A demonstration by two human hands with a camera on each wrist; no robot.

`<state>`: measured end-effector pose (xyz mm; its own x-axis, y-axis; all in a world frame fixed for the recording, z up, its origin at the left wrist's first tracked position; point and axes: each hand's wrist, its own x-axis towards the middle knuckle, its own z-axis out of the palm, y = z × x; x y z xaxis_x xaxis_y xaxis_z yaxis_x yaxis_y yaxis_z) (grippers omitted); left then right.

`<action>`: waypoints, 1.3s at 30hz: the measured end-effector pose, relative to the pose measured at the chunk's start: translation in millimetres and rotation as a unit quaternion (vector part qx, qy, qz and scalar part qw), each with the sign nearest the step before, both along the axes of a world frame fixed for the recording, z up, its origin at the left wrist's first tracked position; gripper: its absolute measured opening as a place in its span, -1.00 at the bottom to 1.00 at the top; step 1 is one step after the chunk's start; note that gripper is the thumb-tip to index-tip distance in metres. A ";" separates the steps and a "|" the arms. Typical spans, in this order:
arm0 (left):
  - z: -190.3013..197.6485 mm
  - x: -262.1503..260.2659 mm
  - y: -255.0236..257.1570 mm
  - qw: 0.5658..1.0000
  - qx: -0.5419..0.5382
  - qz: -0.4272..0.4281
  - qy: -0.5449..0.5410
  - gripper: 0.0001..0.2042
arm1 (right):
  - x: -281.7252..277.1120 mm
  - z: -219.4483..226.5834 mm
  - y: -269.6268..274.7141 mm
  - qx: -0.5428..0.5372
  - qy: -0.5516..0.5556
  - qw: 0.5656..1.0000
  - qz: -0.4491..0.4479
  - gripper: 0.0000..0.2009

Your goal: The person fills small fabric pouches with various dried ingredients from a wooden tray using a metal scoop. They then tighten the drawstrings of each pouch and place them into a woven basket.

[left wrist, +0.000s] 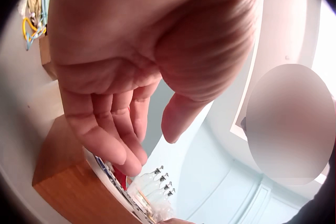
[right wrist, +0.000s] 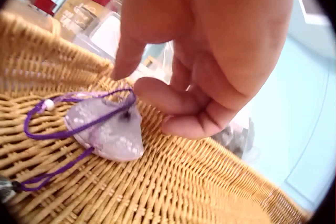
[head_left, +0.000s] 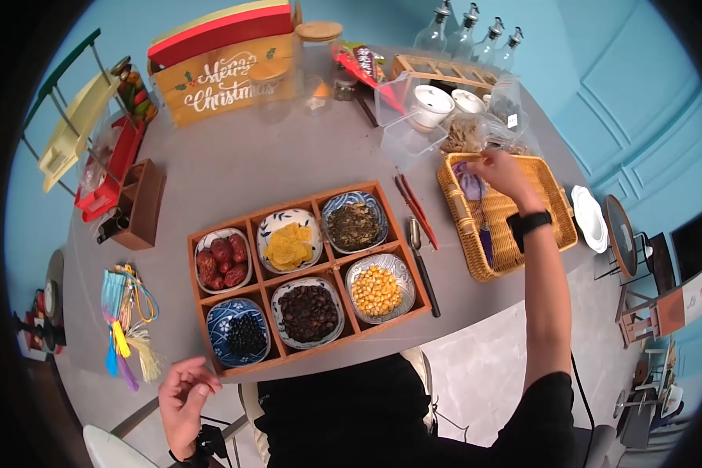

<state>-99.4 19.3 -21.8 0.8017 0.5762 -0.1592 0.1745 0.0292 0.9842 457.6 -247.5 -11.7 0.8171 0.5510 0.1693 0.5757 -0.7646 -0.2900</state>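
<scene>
Left hand [left wrist: 152, 40], palm toward its wrist camera: the fingers bend loosely, with the thumb apart, and hold nothing; in the head view it lies beside the near left corner of a divided wooden box [head_left: 246, 222]. Right hand [head_left: 503, 175]: poised over the woven wicker basket [head_left: 515, 263], its grip empty, with a narrow gap between thumb and index finger; whether a fingertip grazes the purple cord [right wrist: 63, 135] cannot be told for certain. Pale lilac pouch [right wrist: 107, 129]: inside the basket at its far left corner, just below the right hand, soft, rounded and faintly patterned, with the smooth cord looped across it.

Box, six square compartments, each with a patterned ceramic bowl. Far row, left to right: wrinkled red dates [head_left: 221, 262], thin yellow pieces [head_left: 291, 246], crumpled dark flakes [head_left: 353, 226]. Near row: small round black beans [head_left: 246, 335], shrivelled dark brown pieces [head_left: 308, 313], glossy yellow corn kernels [head_left: 377, 291]. Between box and basket: a metal spoon [head_left: 423, 269] with a slender black handle.
</scene>
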 end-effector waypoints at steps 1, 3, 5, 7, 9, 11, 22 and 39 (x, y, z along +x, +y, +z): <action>-2.2 -0.7 0.1 0.999 0.015 0.039 0.003 -0.69 | -20.2 7.3 0.0 0.047 -0.040 0.998 0.021 -0.58; -5.3 2.4 -1.4 0.991 0.046 0.120 0.033 -0.72 | -84.5 39.3 2.0 0.137 -0.001 0.990 0.040 -0.63; -8.5 11.0 -7.4 0.983 0.057 0.166 0.049 -0.74 | -145.3 52.4 1.5 0.242 0.079 0.964 0.082 -0.74; -10.2 12.0 -6.7 0.988 0.058 0.143 0.014 -0.75 | -180.4 38.7 -40.3 0.261 -0.052 0.961 0.070 -0.79; -16.6 10.0 -3.2 0.988 0.053 0.145 -0.023 -0.76 | -213.0 29.8 -95.8 0.553 -0.011 0.790 0.263 -0.77; -21.6 5.0 4.5 0.986 0.053 0.154 -0.032 -0.78 | -258.7 92.1 -69.7 0.594 -0.037 0.603 0.531 -0.79; -24.1 -59.6 98.6 0.948 0.201 0.245 0.008 -0.78 | -323.3 132.3 11.9 0.639 0.273 0.271 0.666 -0.67; -36.0 -32.8 200.8 0.805 0.519 0.153 0.244 -0.81 | -355.5 136.1 -7.5 0.686 0.276 0.225 0.634 -0.68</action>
<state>-132.3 220.1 -57.8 0.5855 0.7600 0.2821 0.6883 -0.6499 0.3225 102.0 -255.0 124.4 0.2549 0.1377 0.9571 -0.3353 0.9410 -0.0461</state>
